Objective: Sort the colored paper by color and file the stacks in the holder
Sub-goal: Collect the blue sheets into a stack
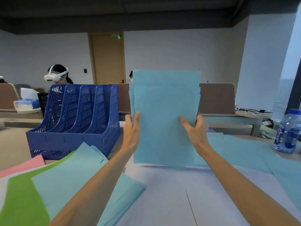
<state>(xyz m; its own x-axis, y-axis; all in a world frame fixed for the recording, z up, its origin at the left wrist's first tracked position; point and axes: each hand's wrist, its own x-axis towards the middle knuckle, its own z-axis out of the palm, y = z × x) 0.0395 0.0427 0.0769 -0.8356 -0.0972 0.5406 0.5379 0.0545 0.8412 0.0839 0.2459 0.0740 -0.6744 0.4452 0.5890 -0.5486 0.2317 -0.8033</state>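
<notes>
A person holds a blue stack [164, 111] of paper upright in both hands, its bottom edge at or just above pale sheets [162, 193] on the desk [13, 144]. The left hand [131, 134] grips the stack's left edge, thumb in front and fingers behind. The right hand [195, 129] grips the right edge, thumb spread across the front and fingers curled round the side. To the left, near the stack but apart from it, stands a blue mesh holder [73, 128] with four slots. In front of the holder lie loose blue sheets [68, 173], a green sheet [21, 198] and a pink sheet [24, 165]. More blue paper [252, 154] lies to the right, near a bottle [288, 132].
</notes>
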